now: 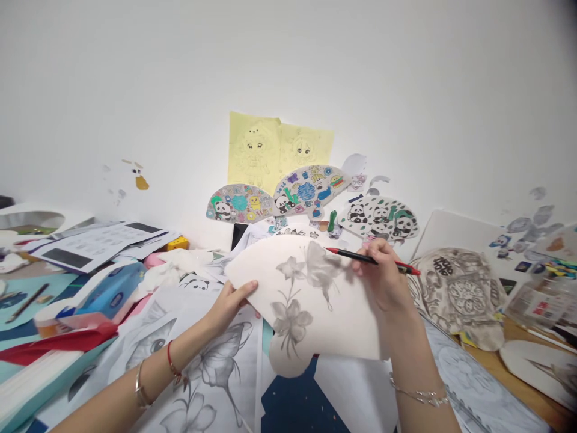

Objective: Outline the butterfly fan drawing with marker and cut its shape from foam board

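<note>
The left hand (pixel 233 302) pinches the left edge of a fan-shaped card (pixel 351 328), tilted up before the person; the right hand (pixel 384 273) grips a red-and-black pencil (pixel 349 254), its tip by a butterfly (pixel 318 269), contact hard to tell. Butterfly and two flowers (pixel 292 319) are shaded; the card's lower right is bare. A butterfly printout (pixel 216 364) lies below.

So your off-white fan-shaped sheet (pixel 347 325) is tilted up facing you, left edge pinched in your left hand (pixel 233 302). It's got soft grey shading: a big flower low down, a smaller one above, plus a butterfly up top. Your slim black pen or pencil (pixel 347 253), red at both ends, lies nearly level in your right hand (pixel 385 273), one end by the butterfly; can't tell if it's touching.
</note>
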Motion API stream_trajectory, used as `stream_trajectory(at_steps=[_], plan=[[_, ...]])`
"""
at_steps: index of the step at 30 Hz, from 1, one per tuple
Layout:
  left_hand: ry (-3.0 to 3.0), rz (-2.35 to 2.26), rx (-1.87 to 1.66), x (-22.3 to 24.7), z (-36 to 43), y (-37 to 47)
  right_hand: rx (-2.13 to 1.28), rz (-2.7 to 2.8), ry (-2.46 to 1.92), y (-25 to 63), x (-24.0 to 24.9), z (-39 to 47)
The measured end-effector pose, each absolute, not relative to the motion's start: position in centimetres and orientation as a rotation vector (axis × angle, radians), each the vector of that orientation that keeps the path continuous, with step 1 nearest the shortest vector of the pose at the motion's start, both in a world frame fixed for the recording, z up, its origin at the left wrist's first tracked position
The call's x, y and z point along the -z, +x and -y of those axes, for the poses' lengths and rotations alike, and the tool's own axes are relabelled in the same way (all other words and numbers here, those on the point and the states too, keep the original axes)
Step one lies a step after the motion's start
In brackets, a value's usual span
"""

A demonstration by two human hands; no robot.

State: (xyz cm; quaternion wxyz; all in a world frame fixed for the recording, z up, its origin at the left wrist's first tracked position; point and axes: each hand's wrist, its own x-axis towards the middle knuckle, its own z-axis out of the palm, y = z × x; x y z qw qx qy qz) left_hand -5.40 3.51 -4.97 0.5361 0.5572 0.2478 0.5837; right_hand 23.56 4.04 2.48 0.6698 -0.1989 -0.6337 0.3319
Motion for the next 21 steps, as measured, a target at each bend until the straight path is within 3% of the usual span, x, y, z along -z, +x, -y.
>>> stream_trajectory(at_steps=[7,14,21], plan=[[1.087,-0.590,-1.133,8.5,-4.3,-3.7,-0.834,1.481,-0.515,24.6,-1.6,-5.3],[0.912,-0.634,-1.186,13.4,-3.9,-1.6,-0.685,1.553,-0.796,25.1,2.0,-9.2],[0.852,-0.605,-1.114,13.5,-3.7,-1.7,-0.689,1.577,-0.773,22.9,3.6,-10.1]])
